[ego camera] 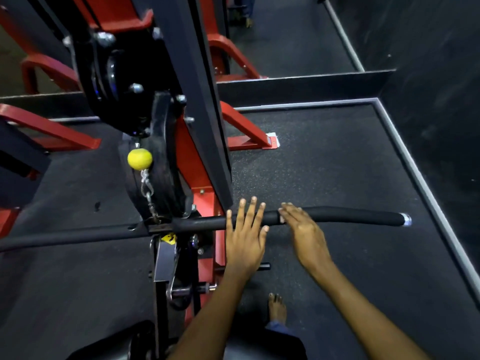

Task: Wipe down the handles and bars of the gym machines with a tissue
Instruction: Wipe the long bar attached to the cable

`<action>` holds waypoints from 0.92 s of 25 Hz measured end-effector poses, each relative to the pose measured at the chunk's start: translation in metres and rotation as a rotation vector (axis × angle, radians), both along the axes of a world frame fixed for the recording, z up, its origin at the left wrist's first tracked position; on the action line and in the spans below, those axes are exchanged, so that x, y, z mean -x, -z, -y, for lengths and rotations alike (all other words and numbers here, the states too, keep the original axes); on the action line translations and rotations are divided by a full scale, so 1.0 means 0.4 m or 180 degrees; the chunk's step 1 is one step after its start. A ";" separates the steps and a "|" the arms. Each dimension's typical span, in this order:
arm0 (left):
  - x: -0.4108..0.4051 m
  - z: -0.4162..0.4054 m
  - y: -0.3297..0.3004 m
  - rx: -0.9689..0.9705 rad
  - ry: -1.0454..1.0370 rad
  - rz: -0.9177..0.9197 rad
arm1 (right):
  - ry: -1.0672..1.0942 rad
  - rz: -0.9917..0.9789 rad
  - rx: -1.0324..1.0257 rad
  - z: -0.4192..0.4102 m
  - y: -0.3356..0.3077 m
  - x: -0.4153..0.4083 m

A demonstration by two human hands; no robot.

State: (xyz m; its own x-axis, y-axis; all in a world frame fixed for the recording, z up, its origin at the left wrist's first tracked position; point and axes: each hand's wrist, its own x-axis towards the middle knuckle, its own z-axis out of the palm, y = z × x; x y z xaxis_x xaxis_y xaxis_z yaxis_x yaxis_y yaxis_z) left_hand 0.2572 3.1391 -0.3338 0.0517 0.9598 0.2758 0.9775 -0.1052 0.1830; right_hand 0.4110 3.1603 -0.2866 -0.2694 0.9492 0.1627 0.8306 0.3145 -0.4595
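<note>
White tissue (pixel 281 220) under right hand (pixel 302 229), on bar (pixel 350 215)

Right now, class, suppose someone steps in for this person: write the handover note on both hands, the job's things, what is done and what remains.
Left hand: fingers straight, flat over the long black foam-padded bar, holding nothing.
Right hand: fingers over the bar, with a scrap of white tissue beneath them; grip unclear.
Bar hangs across the red and black cable machine.
Done: cannot tell how much is wiped.
Left: the bar's chrome-capped right end, its left side, other machines.
</note>
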 end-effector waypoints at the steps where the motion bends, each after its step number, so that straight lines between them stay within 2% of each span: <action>1: -0.004 -0.005 0.005 0.0043 -0.0040 0.0010 | 0.0217 -0.0034 0.0013 -0.017 0.004 -0.054; 3: -0.006 -0.006 0.012 0.0102 -0.0126 -0.0028 | 0.0910 -0.0172 0.0205 -0.028 0.001 -0.137; 5: -0.014 -0.003 0.011 0.0159 -0.0183 0.0003 | 0.1366 -0.0195 0.0289 -0.026 0.000 -0.103; 6: -0.020 0.000 0.009 0.0157 -0.0220 0.0033 | 0.1198 -0.0105 0.0216 -0.020 -0.003 -0.051; 8: -0.028 0.000 0.005 0.0136 -0.0268 0.0073 | 0.0368 0.0077 -0.0029 0.001 0.002 0.027; 9: -0.027 -0.001 0.004 0.0141 -0.0268 0.0068 | 0.0070 0.0010 0.0075 0.006 0.010 0.023; 11: -0.019 0.001 0.002 0.0171 -0.0252 0.0013 | 0.0059 -0.0079 0.0266 -0.005 0.016 -0.070; 14: -0.018 0.003 0.001 0.0226 -0.0276 -0.0003 | 0.1372 -0.0252 0.0345 -0.015 0.033 -0.237; 16: -0.023 0.004 0.001 0.0261 -0.0303 -0.0035 | 0.2064 -0.0656 0.0543 -0.032 0.031 -0.218; 17: -0.025 0.003 0.002 0.0281 -0.0324 -0.0054 | 0.1939 -0.0863 0.0619 -0.040 0.019 -0.167; 18: -0.027 0.002 0.002 0.0310 -0.0347 -0.0064 | 0.1503 -0.0889 0.0637 -0.038 0.013 -0.110; 20: -0.030 0.001 0.000 0.0380 -0.0366 -0.0093 | 0.0348 -0.0583 0.0554 -0.010 0.012 -0.047; 21: -0.029 0.002 -0.001 0.0413 -0.0366 -0.0102 | 0.0094 -0.0489 0.0425 -0.010 0.015 -0.063; 23: -0.026 0.003 -0.003 0.0438 -0.0359 -0.0109 | 0.0523 -0.0404 0.0347 -0.032 0.024 -0.159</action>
State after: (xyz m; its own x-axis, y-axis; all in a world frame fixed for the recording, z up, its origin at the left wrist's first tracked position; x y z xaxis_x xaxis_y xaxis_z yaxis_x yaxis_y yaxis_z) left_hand 0.2676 3.1378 -0.3325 -0.0514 0.9886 0.1414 0.9876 0.0292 0.1545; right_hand 0.4748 3.1729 -0.2961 -0.0937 0.9924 0.0794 0.8000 0.1225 -0.5874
